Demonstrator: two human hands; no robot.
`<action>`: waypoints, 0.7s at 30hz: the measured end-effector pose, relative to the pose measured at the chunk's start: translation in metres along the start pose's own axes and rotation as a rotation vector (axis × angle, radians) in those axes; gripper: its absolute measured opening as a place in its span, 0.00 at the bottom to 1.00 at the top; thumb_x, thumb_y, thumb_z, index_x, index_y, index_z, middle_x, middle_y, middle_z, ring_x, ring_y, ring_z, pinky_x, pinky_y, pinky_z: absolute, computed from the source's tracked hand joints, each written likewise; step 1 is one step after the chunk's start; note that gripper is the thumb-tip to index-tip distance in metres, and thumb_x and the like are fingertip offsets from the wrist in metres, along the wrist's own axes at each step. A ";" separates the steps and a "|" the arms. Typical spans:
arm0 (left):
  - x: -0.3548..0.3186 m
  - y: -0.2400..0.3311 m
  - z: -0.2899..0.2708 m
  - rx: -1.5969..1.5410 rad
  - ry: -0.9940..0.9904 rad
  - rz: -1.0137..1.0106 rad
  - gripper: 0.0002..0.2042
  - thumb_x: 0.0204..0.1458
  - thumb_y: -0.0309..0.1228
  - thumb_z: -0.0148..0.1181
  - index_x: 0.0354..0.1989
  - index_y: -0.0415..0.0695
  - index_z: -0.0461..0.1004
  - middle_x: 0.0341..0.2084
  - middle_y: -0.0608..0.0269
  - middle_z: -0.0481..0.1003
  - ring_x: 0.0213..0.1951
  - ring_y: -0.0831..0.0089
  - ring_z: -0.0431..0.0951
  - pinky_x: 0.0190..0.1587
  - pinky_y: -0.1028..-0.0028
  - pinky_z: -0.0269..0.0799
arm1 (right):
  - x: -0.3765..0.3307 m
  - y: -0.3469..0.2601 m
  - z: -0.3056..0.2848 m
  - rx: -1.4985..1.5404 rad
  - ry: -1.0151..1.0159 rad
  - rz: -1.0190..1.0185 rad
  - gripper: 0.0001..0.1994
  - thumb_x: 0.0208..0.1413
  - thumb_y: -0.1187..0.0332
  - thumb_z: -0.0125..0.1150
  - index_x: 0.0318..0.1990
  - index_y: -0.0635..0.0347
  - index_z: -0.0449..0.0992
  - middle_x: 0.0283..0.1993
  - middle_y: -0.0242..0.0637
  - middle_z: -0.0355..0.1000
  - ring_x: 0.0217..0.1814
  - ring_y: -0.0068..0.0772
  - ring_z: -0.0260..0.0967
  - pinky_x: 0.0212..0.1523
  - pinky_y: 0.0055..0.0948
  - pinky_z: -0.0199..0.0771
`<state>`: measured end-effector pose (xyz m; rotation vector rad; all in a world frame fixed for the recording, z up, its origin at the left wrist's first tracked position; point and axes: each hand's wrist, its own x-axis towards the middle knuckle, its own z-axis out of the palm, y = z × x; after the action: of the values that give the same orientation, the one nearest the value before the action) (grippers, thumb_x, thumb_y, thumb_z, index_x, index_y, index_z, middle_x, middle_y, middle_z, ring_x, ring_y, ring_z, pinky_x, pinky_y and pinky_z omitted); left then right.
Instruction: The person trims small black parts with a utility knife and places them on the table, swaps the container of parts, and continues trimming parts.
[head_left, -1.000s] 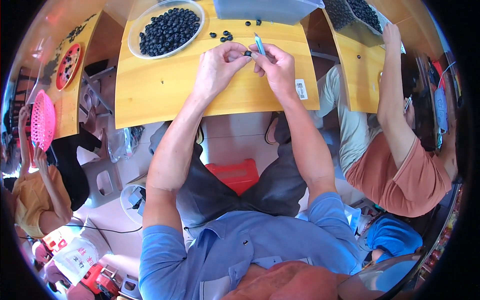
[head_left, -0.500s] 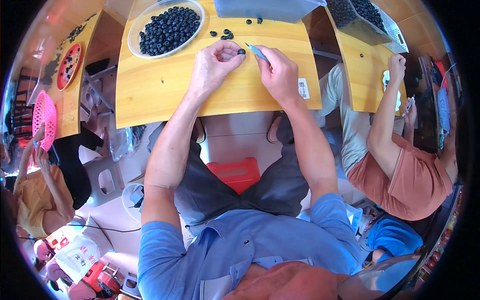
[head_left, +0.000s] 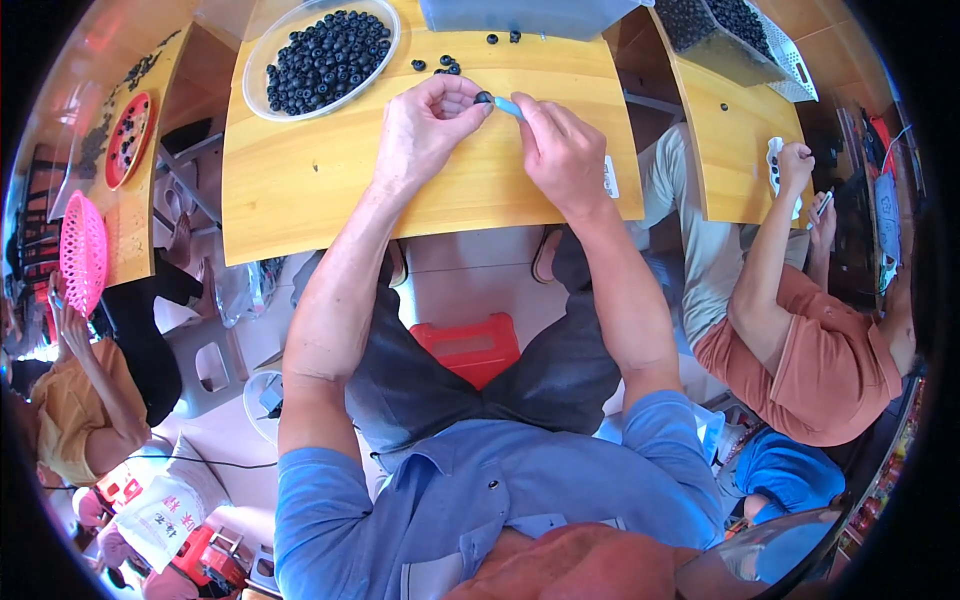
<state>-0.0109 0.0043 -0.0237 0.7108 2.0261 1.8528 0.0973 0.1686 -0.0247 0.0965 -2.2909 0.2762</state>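
My left hand (head_left: 425, 132) pinches one small dark round bead-like ball (head_left: 483, 98) between thumb and fingertips, above the wooden table (head_left: 330, 205). Closed round a slim light-blue pointed tool (head_left: 508, 106), my right hand (head_left: 566, 150) holds it from the right. The tool's front end meets the ball, and its tip is hidden there. Several loose dark balls (head_left: 447, 67) lie on the tabletop just beyond my left hand. At the far left of the table, a clear round bowl (head_left: 253, 88) holds many more of them.
A translucent bin (head_left: 520, 18) stands at the table's far edge. A white label (head_left: 610, 178) is near the right edge. Co-workers sit at side tables, one by a pink basket (head_left: 84, 255), another by a bin of dark balls (head_left: 720, 50). A red stool (head_left: 465, 348) is below.
The tool's tip has come left from a small gap to meet the ball. My right hand has tilted slightly. My left hand keeps its pinch, almost in place.
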 end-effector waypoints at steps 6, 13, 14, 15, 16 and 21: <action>-0.004 0.006 0.000 0.095 0.032 0.024 0.12 0.54 0.29 0.73 0.43 0.36 0.82 0.34 0.64 0.85 0.35 0.83 0.82 0.43 0.79 0.80 | -0.001 -0.004 0.001 0.026 -0.001 0.019 0.14 0.52 0.79 0.68 0.47 0.60 0.80 0.31 0.36 0.77 0.31 0.38 0.78 0.30 0.35 0.77; -0.009 0.008 -0.007 -0.094 0.128 0.164 0.12 0.55 0.27 0.73 0.44 0.36 0.82 0.34 0.63 0.85 0.35 0.81 0.83 0.42 0.79 0.80 | -0.003 0.015 0.014 -0.115 -0.235 0.224 0.06 0.60 0.72 0.61 0.43 0.61 0.79 0.32 0.41 0.77 0.34 0.46 0.79 0.33 0.45 0.78; -0.007 0.007 -0.013 -0.012 0.184 0.263 0.11 0.55 0.27 0.73 0.44 0.36 0.82 0.34 0.62 0.85 0.35 0.80 0.83 0.41 0.78 0.80 | -0.004 0.016 0.013 -0.111 -0.229 0.222 0.06 0.60 0.72 0.61 0.43 0.61 0.79 0.32 0.41 0.77 0.34 0.46 0.79 0.33 0.45 0.78; -0.006 0.007 -0.021 0.074 0.247 0.359 0.11 0.55 0.26 0.72 0.44 0.36 0.82 0.34 0.61 0.85 0.35 0.80 0.83 0.41 0.78 0.80 | -0.004 0.012 0.009 -0.052 -0.209 0.254 0.07 0.60 0.72 0.61 0.44 0.62 0.80 0.33 0.42 0.77 0.35 0.48 0.79 0.35 0.46 0.78; -0.002 0.008 -0.030 0.083 0.256 0.362 0.11 0.55 0.26 0.72 0.44 0.36 0.82 0.34 0.61 0.85 0.35 0.80 0.83 0.41 0.78 0.80 | -0.002 0.009 0.005 0.007 -0.189 0.284 0.08 0.60 0.73 0.61 0.45 0.63 0.80 0.35 0.43 0.78 0.37 0.51 0.79 0.37 0.47 0.78; 0.024 0.001 -0.096 0.513 0.637 0.339 0.11 0.53 0.24 0.70 0.45 0.39 0.82 0.34 0.57 0.81 0.33 0.69 0.82 0.41 0.70 0.79 | -0.005 0.003 0.003 0.182 -0.210 0.393 0.12 0.62 0.73 0.59 0.51 0.63 0.80 0.42 0.50 0.79 0.43 0.56 0.78 0.44 0.47 0.77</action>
<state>-0.0819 -0.0631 -0.0082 0.6703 3.0242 1.9151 0.0978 0.1703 -0.0310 -0.2462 -2.4772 0.7070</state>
